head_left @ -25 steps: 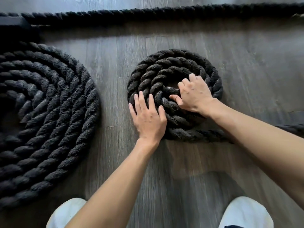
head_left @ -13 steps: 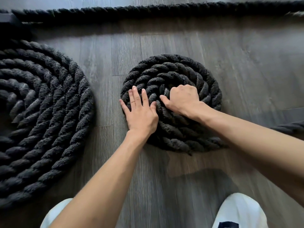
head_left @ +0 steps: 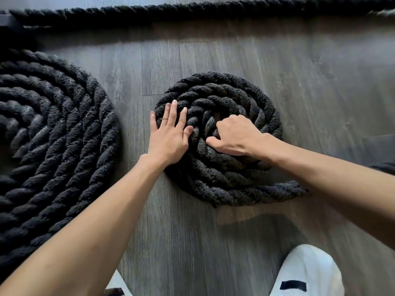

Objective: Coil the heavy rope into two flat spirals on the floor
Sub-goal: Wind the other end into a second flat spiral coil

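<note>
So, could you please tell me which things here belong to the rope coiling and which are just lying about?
Belong: small spiral, under the flat left hand and the curled right hand; large spiral; straight rope run along the top; floor.
Just there: white shoes, bottom edge.

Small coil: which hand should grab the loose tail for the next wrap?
Right, probably. The tail leaves the small coil on its right, below the right hand, which grips the centre. The left hand lies flat on the far rim.
</note>
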